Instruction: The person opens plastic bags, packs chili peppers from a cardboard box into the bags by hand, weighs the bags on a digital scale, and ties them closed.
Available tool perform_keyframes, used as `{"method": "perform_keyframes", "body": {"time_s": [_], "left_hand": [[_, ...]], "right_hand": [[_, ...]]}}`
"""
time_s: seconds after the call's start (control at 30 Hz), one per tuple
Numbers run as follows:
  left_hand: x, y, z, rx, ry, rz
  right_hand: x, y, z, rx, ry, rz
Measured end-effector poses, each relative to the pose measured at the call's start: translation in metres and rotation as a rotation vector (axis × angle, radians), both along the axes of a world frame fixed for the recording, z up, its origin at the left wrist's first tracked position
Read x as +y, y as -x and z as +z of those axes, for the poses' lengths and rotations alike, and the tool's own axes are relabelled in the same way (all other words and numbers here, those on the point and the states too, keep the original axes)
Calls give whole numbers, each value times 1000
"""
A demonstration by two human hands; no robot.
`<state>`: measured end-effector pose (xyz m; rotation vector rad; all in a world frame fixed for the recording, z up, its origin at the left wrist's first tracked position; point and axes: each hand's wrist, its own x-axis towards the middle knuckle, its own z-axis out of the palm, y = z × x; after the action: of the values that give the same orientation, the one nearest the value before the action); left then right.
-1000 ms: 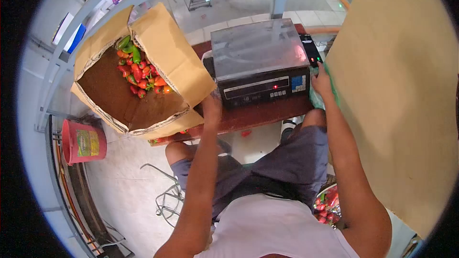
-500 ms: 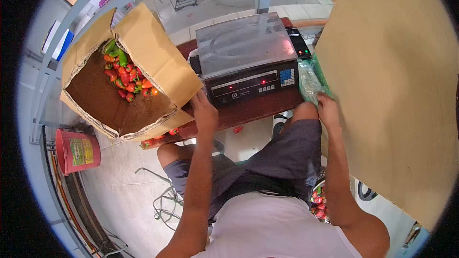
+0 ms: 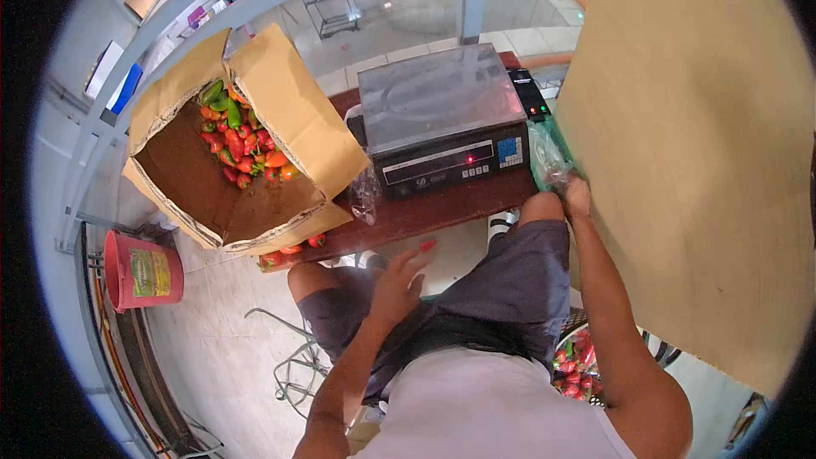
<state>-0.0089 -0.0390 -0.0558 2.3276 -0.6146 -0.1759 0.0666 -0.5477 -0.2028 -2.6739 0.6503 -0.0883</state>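
Observation:
My left hand (image 3: 398,287) hovers over my lap, fingers apart and nothing in them. At the right end of the scale (image 3: 450,149), my right hand (image 3: 578,197) has its fingers closed on a clear plastic bag (image 3: 552,160); the fingertips are partly hidden. The digital scale has a bare metal plate and stands on a dark red bench (image 3: 425,211). Left of it, an open cardboard box (image 3: 314,123) tilts toward me, with red, orange and green peppers (image 3: 242,144) inside. Another crumpled clear plastic bag (image 3: 365,194) lies between box and scale.
A few peppers (image 3: 293,249) lie on the bench edge below the box. A basket of bagged peppers (image 3: 578,365) stands beside my right hip. A large tan board (image 3: 688,153) rises at right. A red bucket (image 3: 143,270) and a tangled green strap (image 3: 297,374) are at left.
My left hand has left the box's lower right side and come back over my lap, uncovering the crumpled plastic. My right hand stays at the bags. The view has tilted slightly.

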Motion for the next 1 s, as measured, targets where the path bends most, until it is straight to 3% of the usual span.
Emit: {"method": "perform_keyframes", "body": {"time_s": [0.07, 0.17, 0.27, 0.37, 0.47, 0.57, 0.67, 0.73, 0.83, 0.93, 1.0], "left_hand": [[0, 1, 2, -13, 88, 73], [0, 0, 11, -20, 101, 139], [-1, 0, 16, -7, 175, 148], [2, 2, 20, -20, 181, 136], [6, 7, 32, 67, 186, 175], [3, 8, 39, 189, 282, 228], [-29, -2, 68, 80, 583, 214], [-63, -6, 114, 38, 773, 285], [-77, -11, 102, 89, 790, 67], [-50, -21, 84, 538, 918, 251], [-21, -24, 92, 550, 868, 298]], "right_hand": [[29, 10, 50, -184, 103, 164], [69, 24, 120, -288, -61, 125], [86, 35, 144, -315, -114, 146], [103, 53, 171, -419, 150, 268], [124, 66, 223, -561, 224, 280], [136, 72, 248, -596, 81, 163], [180, 72, 272, -537, -368, 215], [223, 67, 292, -530, -459, 443], [263, 57, 315, -313, -767, 585], [237, 47, 333, 118, -771, 809], [206, 40, 315, 201, -584, 899]]}}
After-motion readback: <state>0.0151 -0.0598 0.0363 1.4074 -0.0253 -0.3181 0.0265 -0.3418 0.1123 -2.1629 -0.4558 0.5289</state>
